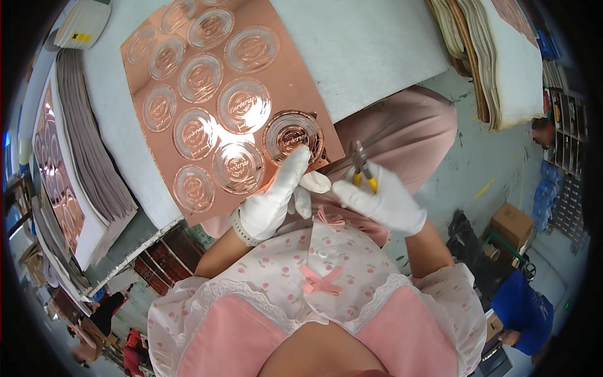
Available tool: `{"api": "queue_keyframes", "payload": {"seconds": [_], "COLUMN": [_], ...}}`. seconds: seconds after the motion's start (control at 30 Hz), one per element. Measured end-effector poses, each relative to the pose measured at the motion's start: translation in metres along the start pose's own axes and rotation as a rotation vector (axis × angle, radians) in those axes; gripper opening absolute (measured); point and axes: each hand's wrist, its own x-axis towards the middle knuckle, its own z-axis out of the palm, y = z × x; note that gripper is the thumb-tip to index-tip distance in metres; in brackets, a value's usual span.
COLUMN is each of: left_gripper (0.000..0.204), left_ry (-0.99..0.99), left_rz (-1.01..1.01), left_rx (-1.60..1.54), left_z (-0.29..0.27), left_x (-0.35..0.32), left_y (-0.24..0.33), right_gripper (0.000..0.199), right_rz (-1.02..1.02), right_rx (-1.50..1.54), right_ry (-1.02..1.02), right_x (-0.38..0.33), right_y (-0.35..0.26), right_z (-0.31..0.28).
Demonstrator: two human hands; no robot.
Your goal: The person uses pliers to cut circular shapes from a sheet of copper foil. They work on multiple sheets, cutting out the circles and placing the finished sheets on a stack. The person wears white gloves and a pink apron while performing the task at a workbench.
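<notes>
A large copper-coloured sheet [141,103] with rows of embossed round discs lies tilted across the table's near edge and over my lap. At its near right corner one disc [276,129] has dark gaps cut round its rim. My left hand [276,195], in a white glove, grips the sheet's edge there, thumb on top by that disc and fingers curled below. Just right of the corner, apart from the sheet, my gloved right hand [383,198] is closed round small yellow-handled pliers [359,157], jaws pointing up and away. Some fingers of the right hand are blurred.
The white-topped table [370,50] stretches ahead. A stack of grey sheets [94,144] stands at the left, another stack [480,56] at the far right. A roll [85,24] sits at the far left. Cardboard box [512,225] and a person in blue [521,311] are at the right.
</notes>
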Motion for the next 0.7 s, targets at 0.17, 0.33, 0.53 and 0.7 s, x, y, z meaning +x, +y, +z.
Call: {"api": "queue_keyframes", "payload": {"seconds": [0.17,0.33,0.53,0.7], "left_gripper": [0.025,0.025,0.028,0.03], "left_ry": [0.009,0.018,-0.039,-0.053], "left_rz": [0.011,-0.01,-0.014,-0.026], "left_rx": [0.021,0.004,0.034,-0.035], "left_z": [0.003,0.001,-0.004,-0.004], "left_x": [0.002,0.005,0.004,0.005], "left_y": [-0.002,-0.004,-0.002,-0.005], "right_gripper": [0.042,0.041,0.043,0.045], "right_rz": [-0.061,0.029,0.069,0.104], "right_rx": [0.223,0.265,0.02,0.053], "right_ry": [-0.007,0.083,0.106,0.07], "right_x": [0.001,0.004,0.007,0.011], "right_y": [0.009,0.011,0.006,0.007], "right_z": [0.03,0.028,0.009,0.006]}}
